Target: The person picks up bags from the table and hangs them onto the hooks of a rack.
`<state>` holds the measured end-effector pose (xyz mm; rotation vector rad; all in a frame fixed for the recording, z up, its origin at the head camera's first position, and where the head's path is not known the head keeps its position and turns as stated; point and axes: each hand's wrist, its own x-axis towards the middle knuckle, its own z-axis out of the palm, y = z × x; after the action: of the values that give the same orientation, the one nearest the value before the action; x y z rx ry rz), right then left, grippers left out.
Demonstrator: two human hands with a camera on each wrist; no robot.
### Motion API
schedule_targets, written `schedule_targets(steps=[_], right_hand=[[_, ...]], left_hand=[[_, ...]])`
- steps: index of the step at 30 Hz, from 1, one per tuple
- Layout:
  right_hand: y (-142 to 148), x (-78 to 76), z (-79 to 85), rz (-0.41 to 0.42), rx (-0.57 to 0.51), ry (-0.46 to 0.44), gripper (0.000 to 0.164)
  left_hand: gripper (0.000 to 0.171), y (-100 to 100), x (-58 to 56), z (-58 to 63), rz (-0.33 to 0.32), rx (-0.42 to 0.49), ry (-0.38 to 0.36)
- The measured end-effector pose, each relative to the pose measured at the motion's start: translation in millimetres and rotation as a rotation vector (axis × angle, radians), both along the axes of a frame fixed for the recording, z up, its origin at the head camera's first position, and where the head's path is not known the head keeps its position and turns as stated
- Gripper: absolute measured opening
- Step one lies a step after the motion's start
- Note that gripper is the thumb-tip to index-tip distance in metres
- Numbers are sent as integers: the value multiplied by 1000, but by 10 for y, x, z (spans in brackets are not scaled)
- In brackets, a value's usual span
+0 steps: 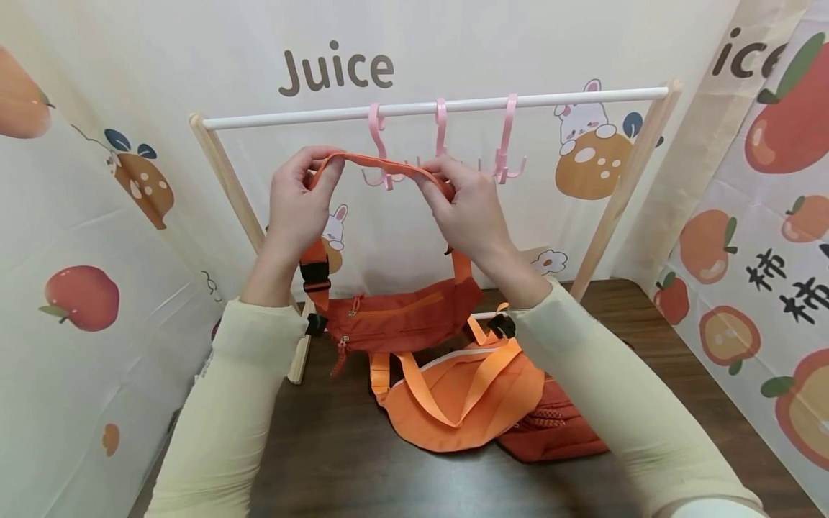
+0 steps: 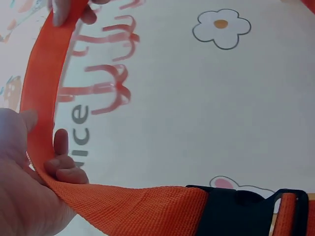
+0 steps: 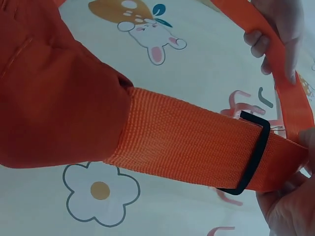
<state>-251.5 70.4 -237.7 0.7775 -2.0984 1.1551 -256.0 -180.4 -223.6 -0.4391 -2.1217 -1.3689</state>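
Observation:
A dark red-orange waist bag [image 1: 401, 316] hangs in the air by its orange strap [image 1: 376, 160], which arches between both hands. My left hand [image 1: 299, 191] pinches the strap at its left bend, thumb on top. Opposite it, my right hand [image 1: 469, 205] grips the strap's right bend. A black buckle [image 2: 236, 211] sits on the strap below the left hand, and a black slider [image 3: 251, 155] lies near the right hand. Behind the strap, pink hooks [image 1: 501, 155] hang from a white rod [image 1: 550, 99]; the strap overlaps the left hook in the head view.
On the dark wooden table [image 1: 337, 460] lie a bright orange waist bag [image 1: 447, 406] and, partly under it, another red-orange bag [image 1: 557, 424]. The rack's wooden legs [image 1: 622, 194] stand either side. Fruit-printed cloth [image 1: 162, 57] surrounds the table.

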Motion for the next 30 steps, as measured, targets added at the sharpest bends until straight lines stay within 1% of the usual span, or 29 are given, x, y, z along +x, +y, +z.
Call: schedule_targets(steps=[5,10,16,21,30], right_hand=[[-39,-51,1,-33,36,12,23],[-61,-89,-12,-49,54,14,22],[-84,-119,-37,-74,84,-4,22],[-96,-143,-57,-90,114,0,21],[-93,-200,-116,-116,163,-56,23]], left_hand=[[33,11,-134,-33,30,-5,-7],[33,32,-222,-51,41,-8,-18],[35,39,-306,-77,43,-12,-54],[36,38,-360,-105,45,-20,-80],[37,27,-433,-218,53,-26,-125]])
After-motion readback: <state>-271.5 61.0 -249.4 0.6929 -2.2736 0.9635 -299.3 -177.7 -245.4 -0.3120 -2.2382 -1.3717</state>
